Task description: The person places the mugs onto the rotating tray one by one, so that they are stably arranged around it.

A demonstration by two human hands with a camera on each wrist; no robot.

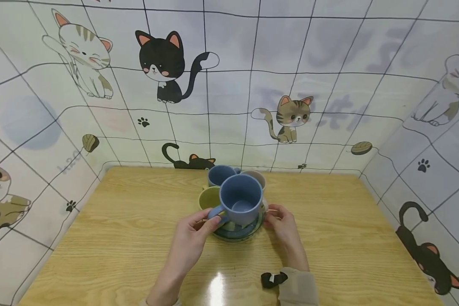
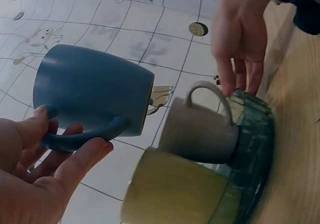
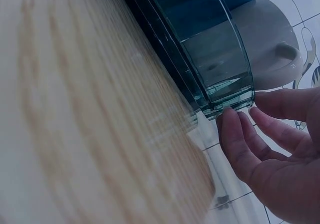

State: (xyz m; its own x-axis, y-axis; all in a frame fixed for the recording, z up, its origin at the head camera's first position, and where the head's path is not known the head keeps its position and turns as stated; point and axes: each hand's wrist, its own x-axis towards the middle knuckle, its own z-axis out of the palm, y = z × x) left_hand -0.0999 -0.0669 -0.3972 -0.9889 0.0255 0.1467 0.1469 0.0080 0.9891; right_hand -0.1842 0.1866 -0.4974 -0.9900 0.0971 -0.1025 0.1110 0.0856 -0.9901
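My left hand (image 1: 189,238) pinches the handle of a blue mug (image 1: 242,199), holding it tilted above a round blue-green glass tray (image 1: 235,233). On the tray stand a yellow-green mug (image 2: 172,189), a pale grey mug (image 2: 200,129) and a second blue mug (image 1: 219,173) at the back. The held mug hides part of them in the head view. At the tray's right side, my right hand (image 1: 283,223) holds its rim between thumb and fingertips, close to the grey mug's handle (image 2: 207,87).
A light wood table (image 1: 137,204) lies beneath the tray. Behind and to both sides rises a white gridded sheet (image 1: 229,93) printed with cats. A black strap (image 1: 273,279) sits by the right sleeve (image 1: 298,287).
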